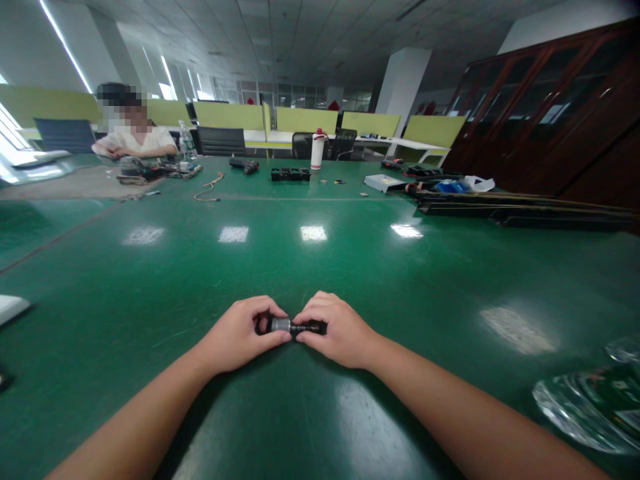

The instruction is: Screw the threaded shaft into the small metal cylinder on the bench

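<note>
A small black and grey cylindrical object (281, 325) lies sideways between my hands, low over the green table (310, 267). It has a thick grey part on the left and a thinner dark shaft on the right; its exact kind is unclear. My left hand (245, 333) curls its thumb and fingers around the thick end. Around the thin end, the thumb and fingers of my right hand (337, 330) are closed in a pinch. The fingertips of both hands nearly meet at the object's middle, and parts of both its ends are hidden.
Across the table a person (135, 137) sits at the far left near electronic parts. A white bottle (317, 150), a black row of fans (291, 175), a power drill (244, 166) and a grey box (384, 183) stand farther back. At near right is a clear plastic bottle (585, 407).
</note>
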### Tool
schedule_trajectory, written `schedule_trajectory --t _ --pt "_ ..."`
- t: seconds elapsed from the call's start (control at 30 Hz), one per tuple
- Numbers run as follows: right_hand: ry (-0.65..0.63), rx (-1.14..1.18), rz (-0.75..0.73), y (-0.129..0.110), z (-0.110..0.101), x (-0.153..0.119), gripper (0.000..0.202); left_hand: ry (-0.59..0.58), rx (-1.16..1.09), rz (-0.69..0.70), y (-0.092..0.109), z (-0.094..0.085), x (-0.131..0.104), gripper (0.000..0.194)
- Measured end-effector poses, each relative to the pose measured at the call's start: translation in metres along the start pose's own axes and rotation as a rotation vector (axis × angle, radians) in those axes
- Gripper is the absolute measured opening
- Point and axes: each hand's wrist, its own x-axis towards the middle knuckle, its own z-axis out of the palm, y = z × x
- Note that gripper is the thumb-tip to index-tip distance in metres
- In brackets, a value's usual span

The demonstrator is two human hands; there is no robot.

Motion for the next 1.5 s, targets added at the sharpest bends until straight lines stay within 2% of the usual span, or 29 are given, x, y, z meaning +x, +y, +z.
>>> schedule_trajectory --t 0.2,1.5 --pt "0.001 0.007 -0.023 0.0014 0.0002 -0.0006 0.017 0.01 0.014 0.001 -0.0002 0.0006 -0.0003 0.025" --pt "0.013 -0.021 0.057 0.0007 -0.0094 -0.0016 0.009 0.047 0.002 -0.01 0.0018 -0.0007 -0.0006 0.023"
